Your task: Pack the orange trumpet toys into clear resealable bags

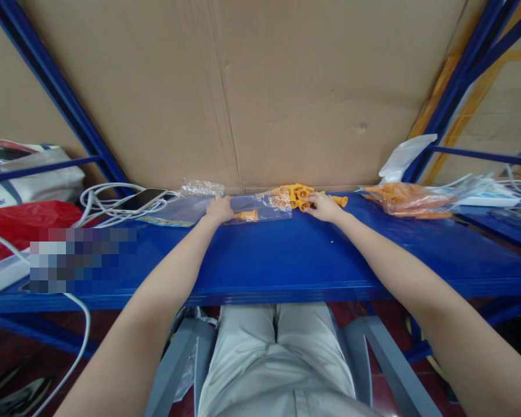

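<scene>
A loose heap of small orange plastic pieces (293, 196) lies at the back edge of a blue shelf (286, 255), against a wall of brown cardboard (243, 87). The person's right hand (323, 207) rests on the heap's right side, fingers curled among the pieces; whether any piece is actually gripped cannot be told from this view. One orange piece (341, 201) lies just beyond that hand, toward the shelf's right end. The left hand (219, 209) lies palm down on a clear plastic bag (226, 207) spread flat along the same back edge, fingers loosely bent and pressing on the film. A single orange piece (246, 216) lies on or inside the bag just beside the left hand, between the two hands. Farther right along the back edge sits a second clear bag filled with orange pieces (410, 200), well apart from the right hand, with a white wrapper (406, 157) standing behind it. Toward the left back corner a phone (141, 200) lies on a coil of white cable (108, 205). Past the shelf's left end lie a red bag (21, 223) and a white sack (26, 174). Below the front edge are the person's pale trousers (278, 359) and a grey chair (386, 365).
</scene>
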